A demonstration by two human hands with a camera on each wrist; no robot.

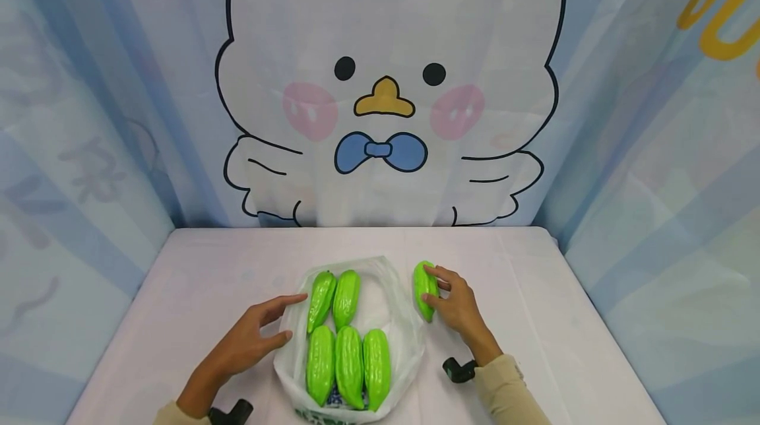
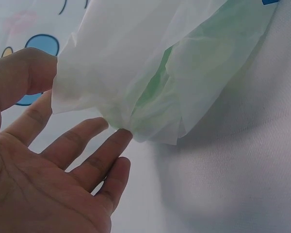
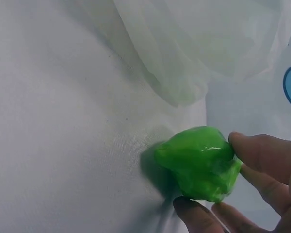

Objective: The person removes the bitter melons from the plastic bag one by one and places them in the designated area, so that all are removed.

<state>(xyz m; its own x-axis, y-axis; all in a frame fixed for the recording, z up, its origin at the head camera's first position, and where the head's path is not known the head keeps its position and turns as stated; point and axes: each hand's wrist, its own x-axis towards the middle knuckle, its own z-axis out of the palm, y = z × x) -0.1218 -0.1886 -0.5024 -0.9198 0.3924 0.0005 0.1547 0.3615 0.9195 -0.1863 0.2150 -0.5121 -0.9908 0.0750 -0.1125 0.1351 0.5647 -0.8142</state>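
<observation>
At the right of the bag, my right hand [image 1: 457,303] holds a glossy green bitter melon [image 1: 425,290] between thumb and fingers. The right wrist view shows this bitter melon [image 3: 199,162] end-on, close to the white surface. A translucent white plastic bag [image 1: 404,339] lies spread on the table with several similar bitter melons [image 1: 349,365] in two rows on or in it. My left hand [image 1: 252,339] is at the bag's left edge, thumb and fingers spread apart. In the left wrist view the fingertips [image 2: 123,136] touch the bag's plastic [image 2: 111,58].
A white cloth covers the table [image 1: 208,266]. Behind it hangs a curtain [image 1: 386,29] with a cartoon bird, and more curtains [image 1: 671,214] close in both sides. Dark wrist cameras [image 1: 459,370] sit on both wrists.
</observation>
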